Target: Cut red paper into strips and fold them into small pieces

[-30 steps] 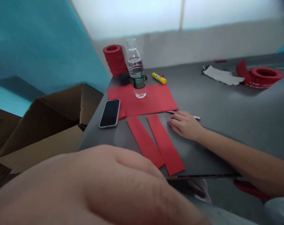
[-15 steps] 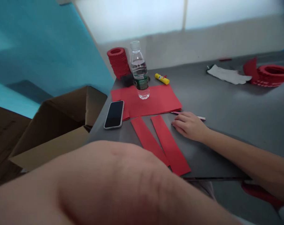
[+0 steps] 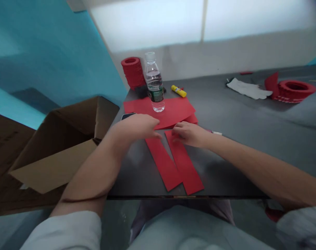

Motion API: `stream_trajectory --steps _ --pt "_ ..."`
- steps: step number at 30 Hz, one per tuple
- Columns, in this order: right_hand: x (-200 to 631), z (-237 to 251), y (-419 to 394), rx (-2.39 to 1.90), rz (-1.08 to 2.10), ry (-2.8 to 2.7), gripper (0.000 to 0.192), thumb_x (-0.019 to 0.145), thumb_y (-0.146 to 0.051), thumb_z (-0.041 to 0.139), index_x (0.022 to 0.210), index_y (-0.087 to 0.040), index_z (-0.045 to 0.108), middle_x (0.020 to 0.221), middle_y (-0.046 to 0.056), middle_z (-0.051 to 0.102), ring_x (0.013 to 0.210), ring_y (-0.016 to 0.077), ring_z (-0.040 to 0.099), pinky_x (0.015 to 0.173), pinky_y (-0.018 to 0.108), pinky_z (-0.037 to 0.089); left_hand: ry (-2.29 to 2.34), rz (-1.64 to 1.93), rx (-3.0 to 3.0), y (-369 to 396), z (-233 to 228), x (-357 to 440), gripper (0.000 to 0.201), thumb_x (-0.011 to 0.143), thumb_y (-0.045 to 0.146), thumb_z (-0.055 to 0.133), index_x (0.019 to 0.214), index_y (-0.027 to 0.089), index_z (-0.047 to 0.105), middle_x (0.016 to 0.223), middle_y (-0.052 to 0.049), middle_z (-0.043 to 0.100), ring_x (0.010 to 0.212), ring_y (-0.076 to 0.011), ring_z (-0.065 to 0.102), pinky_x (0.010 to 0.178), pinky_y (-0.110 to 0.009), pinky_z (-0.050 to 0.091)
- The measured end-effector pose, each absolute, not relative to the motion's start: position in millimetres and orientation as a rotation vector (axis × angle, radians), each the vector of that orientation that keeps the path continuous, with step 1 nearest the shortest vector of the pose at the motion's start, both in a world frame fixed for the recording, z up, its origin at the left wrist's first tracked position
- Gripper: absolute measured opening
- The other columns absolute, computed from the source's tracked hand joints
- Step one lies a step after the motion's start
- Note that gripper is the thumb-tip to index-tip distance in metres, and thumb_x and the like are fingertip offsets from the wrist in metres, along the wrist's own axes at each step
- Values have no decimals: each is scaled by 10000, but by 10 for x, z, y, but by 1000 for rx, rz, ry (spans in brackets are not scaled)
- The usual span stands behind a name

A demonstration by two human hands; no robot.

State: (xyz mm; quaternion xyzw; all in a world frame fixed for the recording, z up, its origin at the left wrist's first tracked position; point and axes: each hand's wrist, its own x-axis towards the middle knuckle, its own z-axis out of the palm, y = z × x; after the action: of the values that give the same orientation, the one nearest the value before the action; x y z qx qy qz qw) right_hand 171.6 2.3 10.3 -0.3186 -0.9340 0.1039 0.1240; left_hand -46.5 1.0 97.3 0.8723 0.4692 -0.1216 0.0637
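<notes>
At the bottom of the frame lie the person's lap and pale sleeves; just above, two red paper strips (image 3: 177, 161) lie side by side on the grey table (image 3: 251, 139), their near ends close to the table's front edge at lower centre, their far ends spread apart and reaching up to the hands. The right hand (image 3: 189, 134) rests palm down on the far end of the right-hand strip, fingers loosely curled and pressing on the paper, not closed round anything; the left hand (image 3: 137, 125) hovers at the far end of the left-hand strip, fingers stretched out over the edge of a red paper sheet (image 3: 173, 107), and whether it pinches that sheet cannot be told. A dark phone (image 3: 127, 115) peeps out behind the left hand; a thin pen-like tool (image 3: 215, 132) lies just right of the right hand. At middle left stands an open cardboard box (image 3: 69, 139). Further up, a water bottle (image 3: 154, 83) stands on the sheet; behind it a yellow glue stick (image 3: 179, 91) and a red paper lantern (image 3: 133, 71); at upper right, a white cloth (image 3: 248, 88) and another red ring-shaped lantern (image 3: 293, 89).
</notes>
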Motion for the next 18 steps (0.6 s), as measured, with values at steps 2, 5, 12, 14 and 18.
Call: stream_trajectory --steps 2,5,12,14,18 --pt "1597 143 116 -988 358 -2797 278 803 -338 620 1009 -152 598 954 99 586 829 191 559 681 280 398 1511 -654 2542 196 844 -384 567 723 624 582 1026 149 646 974 -138 663 864 -298 621 726 -330 440" --pt "1478 187 201 -1109 365 -2884 448 724 -397 697 1077 -154 570 987 109 584 862 221 571 659 278 392 1606 -812 2469 218 758 -347 642 674 662 604 1005 113 629 937 -180 662 867 -336 621 699 -346 448" --pt "1446 272 244 -1171 424 -2925 553 637 -332 765 1121 -171 551 967 97 588 835 216 576 633 259 391 1583 -780 2483 137 624 -364 792 606 616 684 1192 114 502 1049 -208 618 927 -344 608 730 -348 458" --pt "1468 263 262 -1199 477 -2908 584 611 -342 778 1125 -178 554 932 87 601 820 220 576 627 263 396 1546 -769 2476 187 587 -376 851 578 615 704 1224 109 479 1072 -217 609 941 -353 601 732 -351 457" --pt "1527 185 275 -1198 573 -2856 566 627 -307 764 1138 -191 548 907 67 626 813 209 580 635 268 416 1416 -728 2432 260 557 -401 874 598 529 728 1290 102 409 1036 -188 632 909 -327 607 683 -307 444"
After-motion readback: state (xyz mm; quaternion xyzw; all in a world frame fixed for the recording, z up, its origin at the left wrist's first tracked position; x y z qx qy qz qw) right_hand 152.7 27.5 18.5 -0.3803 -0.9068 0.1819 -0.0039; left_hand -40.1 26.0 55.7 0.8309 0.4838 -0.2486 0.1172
